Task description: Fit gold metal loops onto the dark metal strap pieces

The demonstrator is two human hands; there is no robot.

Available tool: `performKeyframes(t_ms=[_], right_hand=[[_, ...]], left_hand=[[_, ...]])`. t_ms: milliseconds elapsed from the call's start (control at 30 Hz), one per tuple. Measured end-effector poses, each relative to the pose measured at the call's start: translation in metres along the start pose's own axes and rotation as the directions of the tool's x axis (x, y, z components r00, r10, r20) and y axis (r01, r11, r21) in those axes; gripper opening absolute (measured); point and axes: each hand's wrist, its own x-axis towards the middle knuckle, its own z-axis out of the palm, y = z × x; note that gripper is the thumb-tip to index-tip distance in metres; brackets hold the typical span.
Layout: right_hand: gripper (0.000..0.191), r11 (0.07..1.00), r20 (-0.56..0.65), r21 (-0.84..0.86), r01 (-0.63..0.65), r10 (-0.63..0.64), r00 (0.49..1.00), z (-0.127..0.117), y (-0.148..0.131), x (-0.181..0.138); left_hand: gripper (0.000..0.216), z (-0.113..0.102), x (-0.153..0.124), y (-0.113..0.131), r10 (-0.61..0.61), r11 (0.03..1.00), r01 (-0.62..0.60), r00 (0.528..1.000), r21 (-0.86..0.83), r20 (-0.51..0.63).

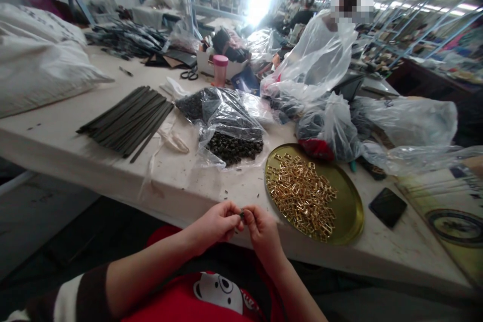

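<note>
My left hand and my right hand meet at the table's front edge, fingertips almost touching. Between them they pinch a small dark piece, mostly covered by the fingers; its exact kind is too small to make out. Just right of my hands, a round gold-coloured tray carries a heap of small gold metal buckles. Beyond my hands lies an open clear plastic bag with many small dark pieces spilling at its mouth.
Flat dark strips lie stacked at left, near a white sack. Behind the bag stand a pink-lidded jar and black-handled scissors. Stuffed plastic bags crowd the back right. A dark flat square object lies right of the tray.
</note>
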Motion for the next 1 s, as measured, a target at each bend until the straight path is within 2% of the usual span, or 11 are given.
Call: performKeyframes(t_ms=[67, 133, 267, 433, 533, 633, 733, 800, 867, 933, 1000], right_hand=[[0.021, 0.997, 0.053, 0.062, -0.038, 0.035, 0.998, -0.001, -0.001, -0.001], [0.019, 0.991, 0.122, 0.103, -0.088, 0.075, 0.990, -0.004, -0.003, -0.003], [0.015, 0.993, 0.151, 0.024, -0.120, 0.115, 0.982, -0.006, -0.006, -0.004], [0.012, 0.954, 0.022, -0.295, -0.049, 0.058, 0.998, 0.001, 0.005, 0.002], [0.013, 0.931, -0.026, -0.362, -0.057, 0.051, 0.998, -0.002, 0.011, 0.002], [0.021, 0.969, 0.059, -0.225, -0.099, 0.115, 0.992, -0.006, 0.012, -0.002], [0.031, 0.955, 0.080, 0.169, -0.242, 0.232, 0.970, -0.005, 0.009, -0.003], [0.032, 0.862, 0.057, 0.403, -0.308, 0.312, 0.948, -0.001, 0.007, -0.002], [0.027, 0.776, 0.058, 0.528, -0.344, 0.371, 0.927, 0.003, 0.006, 0.000], [0.025, 0.695, 0.091, 0.610, -0.382, 0.417, 0.904, 0.005, 0.005, 0.003], [0.025, 0.605, 0.132, 0.681, -0.412, 0.452, 0.882, 0.006, 0.003, 0.005]], left_hand=[[0.007, -0.002, -0.001, -0.006, 0.030, 0.998, -0.030, 1.000, 0.064, 0.002], [0.005, -0.004, -0.001, -0.013, 0.132, 0.971, -0.126, 0.991, 0.204, -0.012], [0.008, -0.006, -0.004, -0.024, 0.397, 0.753, -0.317, 0.918, 0.577, -0.014], [0.018, -0.006, -0.010, -0.023, 0.436, 0.584, -0.359, 0.895, 0.728, 0.092], [0.019, -0.015, -0.009, -0.019, 0.443, 0.532, -0.285, 0.896, 0.797, 0.025], [0.020, -0.027, -0.006, -0.021, 0.459, 0.420, -0.212, 0.889, 0.882, -0.005], [0.018, -0.030, -0.002, -0.026, 0.491, 0.303, -0.278, 0.865, 0.911, 0.101], [0.016, -0.027, -0.001, -0.028, 0.514, 0.347, -0.328, 0.850, 0.879, 0.115], [0.016, -0.025, -0.001, -0.025, 0.493, 0.523, -0.354, 0.868, 0.776, 0.063], [0.016, -0.025, 0.000, -0.019, 0.347, 0.764, -0.306, 0.937, 0.568, 0.040], [0.012, -0.027, 0.001, -0.011, 0.119, 0.945, -0.147, 0.987, 0.293, 0.111]])
